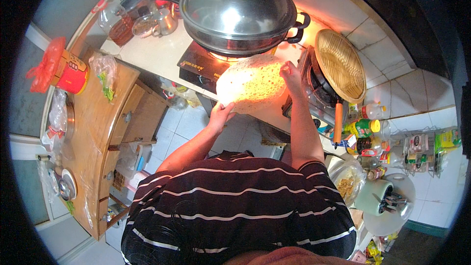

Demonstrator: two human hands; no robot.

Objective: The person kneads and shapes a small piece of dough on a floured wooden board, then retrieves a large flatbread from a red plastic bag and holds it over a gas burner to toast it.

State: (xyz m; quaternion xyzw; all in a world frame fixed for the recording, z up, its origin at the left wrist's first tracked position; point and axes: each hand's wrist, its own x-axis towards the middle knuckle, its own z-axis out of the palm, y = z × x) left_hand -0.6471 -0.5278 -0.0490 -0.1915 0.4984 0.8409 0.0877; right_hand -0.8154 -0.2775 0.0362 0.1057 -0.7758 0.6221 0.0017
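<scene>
A thin round flatbread (pixel 254 82) with brown spots is held up by its edge in both of my hands. My left hand (pixel 221 116) pinches its near left rim, and my right hand (pixel 290 75) pinches the right rim. Orange light shines strongly on the bread. Behind it, a black electric cooker (pixel 202 62) glows along its top. A large steel pan (pixel 235 46) with a domed lid (pixel 198 11) stands above that glow. The flatbread hides part of the cooker's front and right side.
To the right, a woven basket (pixel 340 66) tilts over a gas stove beside a wooden handle (pixel 338 121). Bottles (pixel 362 128) and a green knife holder (pixel 371 197) stand nearer. A wooden cabinet (pixel 92 129) bearing a red tub (pixel 73 75) is at the left.
</scene>
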